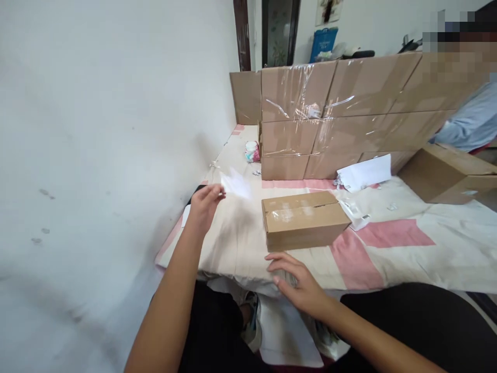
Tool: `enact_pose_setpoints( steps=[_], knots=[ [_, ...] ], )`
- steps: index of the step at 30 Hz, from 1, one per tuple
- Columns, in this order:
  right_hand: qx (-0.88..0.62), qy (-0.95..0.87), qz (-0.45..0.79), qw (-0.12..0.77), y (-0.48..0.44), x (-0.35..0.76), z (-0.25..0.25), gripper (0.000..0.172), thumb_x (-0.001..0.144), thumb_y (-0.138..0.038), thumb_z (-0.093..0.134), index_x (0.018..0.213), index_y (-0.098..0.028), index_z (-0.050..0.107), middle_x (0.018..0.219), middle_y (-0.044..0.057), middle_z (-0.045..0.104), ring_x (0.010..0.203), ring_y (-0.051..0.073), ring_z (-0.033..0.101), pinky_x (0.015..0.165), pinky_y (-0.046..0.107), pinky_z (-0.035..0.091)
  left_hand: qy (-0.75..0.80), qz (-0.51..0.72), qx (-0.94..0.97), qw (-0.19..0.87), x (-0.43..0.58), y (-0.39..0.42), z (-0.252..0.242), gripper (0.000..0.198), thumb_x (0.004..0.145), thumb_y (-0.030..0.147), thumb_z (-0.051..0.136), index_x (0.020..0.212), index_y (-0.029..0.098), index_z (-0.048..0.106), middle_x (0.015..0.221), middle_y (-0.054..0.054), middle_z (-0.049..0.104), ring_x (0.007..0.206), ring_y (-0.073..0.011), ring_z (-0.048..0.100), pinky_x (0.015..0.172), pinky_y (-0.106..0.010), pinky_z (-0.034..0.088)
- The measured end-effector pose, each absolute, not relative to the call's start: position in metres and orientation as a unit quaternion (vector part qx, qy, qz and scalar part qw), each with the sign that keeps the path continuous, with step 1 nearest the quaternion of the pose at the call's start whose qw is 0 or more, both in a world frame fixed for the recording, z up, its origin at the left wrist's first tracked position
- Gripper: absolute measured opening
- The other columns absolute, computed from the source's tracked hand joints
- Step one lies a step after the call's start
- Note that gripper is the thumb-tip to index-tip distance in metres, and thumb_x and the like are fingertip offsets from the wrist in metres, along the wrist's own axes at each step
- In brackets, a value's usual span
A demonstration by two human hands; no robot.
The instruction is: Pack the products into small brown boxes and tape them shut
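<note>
My left hand (205, 206) is raised over the left part of the covered table, its thumb and fingers pinched together on a thin white sheet (236, 183). That sheet is blurred, so I cannot tell if it is paper or plastic film. My right hand (293, 280) is open at the table's front edge with its fingers apart and nothing in it. Just beyond the right fingertips lies a closed cardboard box (306, 223) with shiny clear tape across its top.
Stacked taped cartons (330, 116) form a wall at the back. Against them leans a white sheet of paper (367, 173). A cardboard box (446, 173) stands at the right, near another person's sleeve (468, 122). A small colourful pack (252, 151) sits back left. A white wall (97, 155) borders the left side.
</note>
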State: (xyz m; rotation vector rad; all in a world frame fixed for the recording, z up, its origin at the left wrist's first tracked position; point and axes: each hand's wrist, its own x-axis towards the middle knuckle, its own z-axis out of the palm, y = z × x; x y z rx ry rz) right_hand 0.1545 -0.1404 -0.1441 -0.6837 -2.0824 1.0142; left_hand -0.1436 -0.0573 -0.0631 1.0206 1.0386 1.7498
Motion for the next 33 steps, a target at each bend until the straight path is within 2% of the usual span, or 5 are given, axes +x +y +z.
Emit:
enact_pose_setpoints(
  steps=[5,12,18,29,33],
  knots=[
    [-0.274,-0.611,0.706,0.232,-0.149,0.139,-0.169,0.053,0.092,-0.053,0.066,0.136,-0.024,0.058,0.124,0.013,0.067,0.105,0.025,0.068,0.092,0.043,0.053,0.391,0.669,0.408,0.483,-0.143,-0.119,-0.068,0.04,0.062,0.025,0.09,0.077,0.021,0.053,0.073,0.005,0.048,0.066,-0.0091,0.051,0.061,-0.02,0.043],
    [-0.274,-0.554,0.745,0.25,-0.14,0.137,-0.182,0.099,0.081,-0.05,0.081,0.16,-0.035,0.024,0.166,0.016,0.024,0.103,0.02,0.065,0.085,0.037,0.055,0.448,0.56,0.368,0.593,-0.134,-0.137,-0.081,0.036,0.072,0.027,0.082,0.081,0.021,0.048,0.082,0.004,0.046,0.06,-0.0062,0.042,0.051,-0.018,0.038],
    [-0.224,-0.578,0.759,0.2,-0.144,0.143,-0.177,0.051,0.087,-0.042,0.077,0.13,-0.019,0.06,0.113,0.009,0.071,0.092,0.02,0.069,0.086,0.037,0.055,0.481,0.521,0.371,0.6,-0.103,-0.132,-0.092,0.026,0.072,0.026,0.08,0.08,0.021,0.056,0.084,0.002,0.052,0.065,-0.0082,0.045,0.054,-0.02,0.036],
    [-0.299,-0.566,0.743,0.196,-0.155,0.149,-0.179,0.035,0.093,-0.05,0.066,0.103,-0.016,0.065,0.082,0.003,0.07,0.063,0.014,0.064,0.064,0.029,0.053,0.532,0.573,0.353,0.513,-0.087,-0.136,-0.116,0.021,0.078,0.032,0.076,0.087,0.023,0.06,0.087,0.0,0.057,0.072,-0.012,0.054,0.061,-0.024,0.042],
    [-0.314,-0.578,0.728,0.193,-0.152,0.15,-0.172,0.043,0.097,-0.057,0.056,0.088,-0.016,0.065,0.073,0.001,0.063,0.064,0.014,0.058,0.06,0.027,0.049,0.529,0.546,0.591,0.268,-0.094,-0.142,-0.111,0.017,0.084,0.031,0.073,0.096,0.024,0.063,0.098,-0.003,0.062,0.097,-0.0217,0.062,0.086,-0.035,0.048]
  ],
)
